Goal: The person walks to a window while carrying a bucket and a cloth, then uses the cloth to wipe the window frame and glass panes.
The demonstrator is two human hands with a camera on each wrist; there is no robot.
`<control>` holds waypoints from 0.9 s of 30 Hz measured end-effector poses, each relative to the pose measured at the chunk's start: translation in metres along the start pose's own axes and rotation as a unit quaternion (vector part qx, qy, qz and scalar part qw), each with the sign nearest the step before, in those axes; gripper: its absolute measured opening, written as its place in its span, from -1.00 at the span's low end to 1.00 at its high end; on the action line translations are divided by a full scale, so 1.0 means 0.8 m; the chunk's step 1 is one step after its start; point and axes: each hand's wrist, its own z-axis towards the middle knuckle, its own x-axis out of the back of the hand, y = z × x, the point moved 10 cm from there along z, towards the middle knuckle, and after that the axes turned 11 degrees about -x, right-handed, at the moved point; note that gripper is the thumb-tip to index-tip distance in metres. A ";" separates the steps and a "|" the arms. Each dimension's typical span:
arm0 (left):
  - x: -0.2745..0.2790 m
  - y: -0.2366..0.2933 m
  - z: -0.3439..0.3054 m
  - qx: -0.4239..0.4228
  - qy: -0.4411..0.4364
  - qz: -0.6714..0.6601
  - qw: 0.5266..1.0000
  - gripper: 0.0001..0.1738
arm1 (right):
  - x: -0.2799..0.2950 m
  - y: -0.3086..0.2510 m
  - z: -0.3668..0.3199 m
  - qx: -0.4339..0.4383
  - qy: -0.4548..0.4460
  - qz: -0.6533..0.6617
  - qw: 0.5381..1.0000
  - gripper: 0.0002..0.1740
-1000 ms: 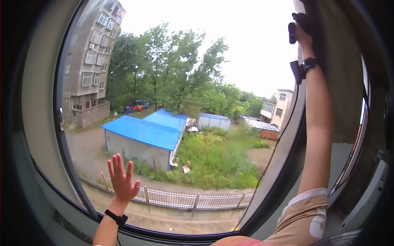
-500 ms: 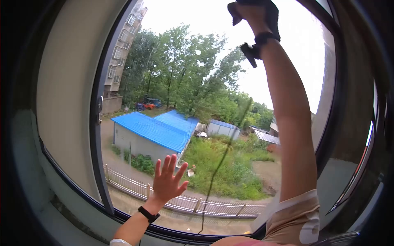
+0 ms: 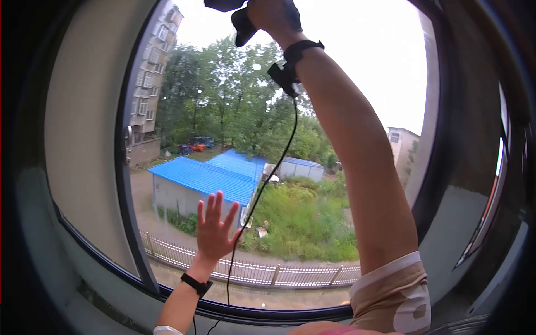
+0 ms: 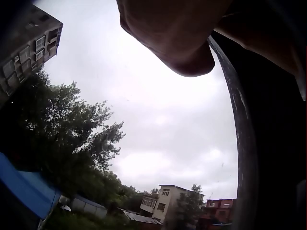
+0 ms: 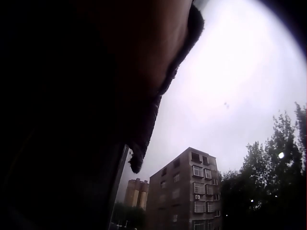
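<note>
At the top of the head view my right hand [image 3: 273, 17] is raised high against the window, holding a dark cloth [image 3: 243, 27]. The cloth bunches out on both sides of the hand, and the fingertips are cut off by the frame. In the right wrist view the cloth's [image 5: 151, 129] fuzzy edge shows beside the dark, shadowed hand. Lower down, my left hand [image 3: 215, 231] is held up before the window glass [image 3: 312, 240], its fingers straight and spread, with nothing in it. The left wrist view shows only part of that hand [image 4: 177, 38], in shadow.
A dark window frame [image 3: 131, 223] with a latch [image 3: 128, 137] stands at left, a pale panel [image 3: 84, 139] beyond it. A black cable [image 3: 285, 151] hangs from the right wrist camera across the view. Outside are a blue-roofed shed [image 3: 206, 176], trees and a fence [image 3: 307, 276].
My right hand has swept the cloth leftward along the upper window, from the right-hand frame toward the middle. The left hand stays raised and spread; the head view has shifted.
</note>
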 end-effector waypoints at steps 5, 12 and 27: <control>0.002 0.003 0.004 -0.006 0.011 0.020 1.000 -0.21 | 0.175 0.108 -0.023 -0.235 -0.098 0.359 0.898 -0.89; 0.010 0.006 0.007 -0.001 0.020 0.032 0.999 -0.22 | 0.309 0.452 -0.071 -0.004 0.048 -0.352 0.935 -0.71; 0.006 0.012 0.010 0.000 0.016 0.029 0.999 -0.16 | 0.231 0.291 -0.073 -0.083 0.000 -0.036 0.996 -0.74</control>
